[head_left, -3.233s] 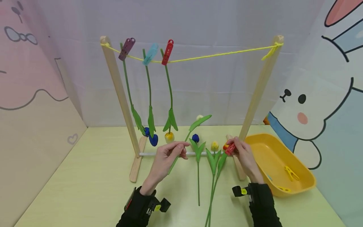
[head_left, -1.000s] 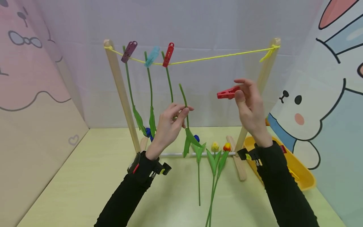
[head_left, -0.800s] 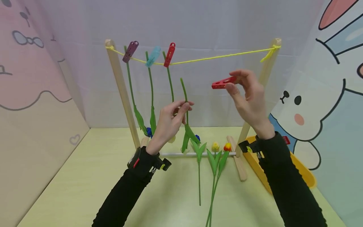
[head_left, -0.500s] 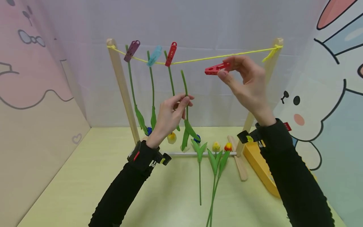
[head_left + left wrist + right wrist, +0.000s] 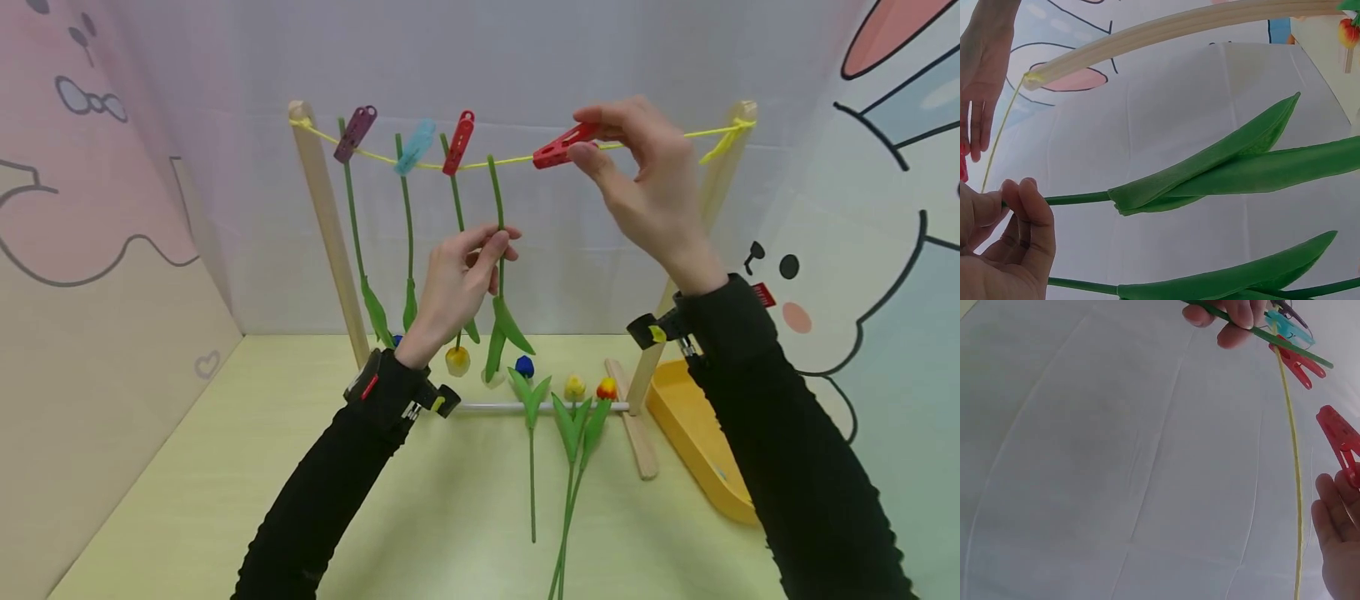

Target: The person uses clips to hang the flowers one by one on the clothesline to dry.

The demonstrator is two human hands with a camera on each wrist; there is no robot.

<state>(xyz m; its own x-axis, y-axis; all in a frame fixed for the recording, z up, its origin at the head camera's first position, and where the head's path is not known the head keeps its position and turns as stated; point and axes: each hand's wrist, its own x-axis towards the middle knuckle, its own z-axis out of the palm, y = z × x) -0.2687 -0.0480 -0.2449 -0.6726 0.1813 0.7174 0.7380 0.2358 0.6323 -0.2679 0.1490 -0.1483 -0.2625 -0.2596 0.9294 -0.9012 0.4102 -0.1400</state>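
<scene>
My left hand (image 5: 459, 282) pinches the green stem of a white tulip (image 5: 501, 321), which hangs head down with its cut end near the yellow string (image 5: 512, 160). In the left wrist view the left hand's fingers (image 5: 1035, 219) close on that stem. Up by the string, my right hand (image 5: 651, 179) grips a red clothespin (image 5: 558, 150) between thumb and fingers, its nose pointing left. The right wrist view shows the clothespin (image 5: 1338, 434) apart from the stem (image 5: 1297, 350). To the left, purple (image 5: 356, 133), light blue (image 5: 415, 147) and red (image 5: 458, 143) clothespins hold upside-down tulips on the string.
Two wooden posts (image 5: 324, 217) carry the string, with a white rod (image 5: 480, 407) low between them. Blue (image 5: 524, 367), yellow (image 5: 574, 386) and red-yellow (image 5: 607, 387) tulips lie on the table. A yellow basin (image 5: 690, 433) stands at right, partly behind the right arm.
Both hands have risen from near the table, the left turning the white tulip head down and lifting its stem end to the string's height. The right hand has brought the red clothespin up and leftward.
</scene>
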